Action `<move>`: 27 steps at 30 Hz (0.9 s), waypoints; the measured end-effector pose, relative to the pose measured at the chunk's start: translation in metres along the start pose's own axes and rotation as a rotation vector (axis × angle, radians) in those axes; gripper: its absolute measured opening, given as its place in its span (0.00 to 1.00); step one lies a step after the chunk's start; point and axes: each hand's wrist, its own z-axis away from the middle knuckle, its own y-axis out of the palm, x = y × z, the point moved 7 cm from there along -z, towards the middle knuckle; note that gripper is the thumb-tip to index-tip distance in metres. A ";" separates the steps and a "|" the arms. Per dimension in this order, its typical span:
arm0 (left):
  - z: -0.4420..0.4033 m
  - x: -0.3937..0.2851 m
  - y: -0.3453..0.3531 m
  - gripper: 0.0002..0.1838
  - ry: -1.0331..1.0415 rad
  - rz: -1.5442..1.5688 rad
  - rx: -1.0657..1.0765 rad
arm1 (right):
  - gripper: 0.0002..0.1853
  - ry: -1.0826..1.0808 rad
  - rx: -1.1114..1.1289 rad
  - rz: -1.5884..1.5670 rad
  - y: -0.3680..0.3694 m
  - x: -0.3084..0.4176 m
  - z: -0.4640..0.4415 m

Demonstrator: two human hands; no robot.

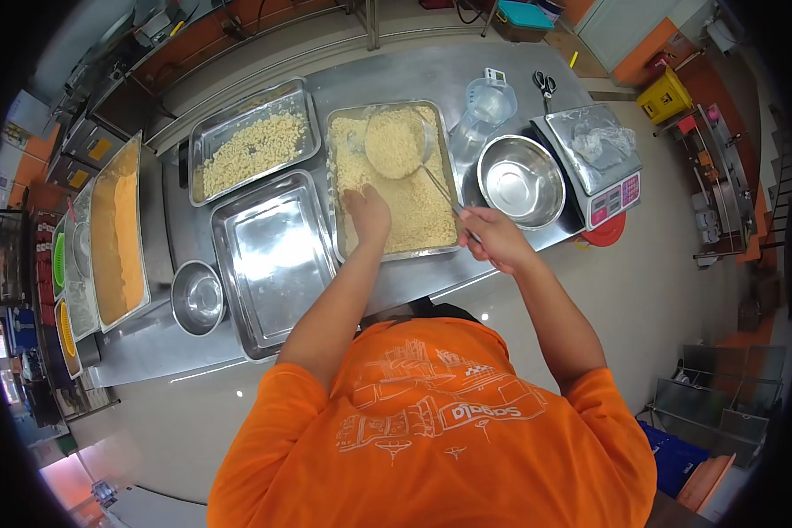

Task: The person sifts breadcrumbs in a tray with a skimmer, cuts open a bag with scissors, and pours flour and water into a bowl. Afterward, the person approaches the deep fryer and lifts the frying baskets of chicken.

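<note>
My right hand (493, 236) grips the long handle of a round strainer (430, 141). The strainer lies over the back part of a metal tray (454, 231) and holds a heap of pale yellow crumbs (396, 151). More crumbs cover the tray's floor. My left hand (367, 214) reaches into the tray's front left side, below the strainer, with its fingers curled in among the crumbs; the fingertips are partly hidden.
Left stand a bare metal tray (268, 264), a tray (301, 163) with pale lumps, a small bowl (197, 297) and a deep pan (137, 295) with orange powder. Right are a steel bowl (521, 180), a plastic jug (490, 104), scissors (546, 85) and a scale (590, 158).
</note>
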 end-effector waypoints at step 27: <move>-0.010 -0.058 -0.031 0.28 0.315 0.339 0.124 | 0.14 0.130 0.096 -0.382 -0.006 -0.028 0.034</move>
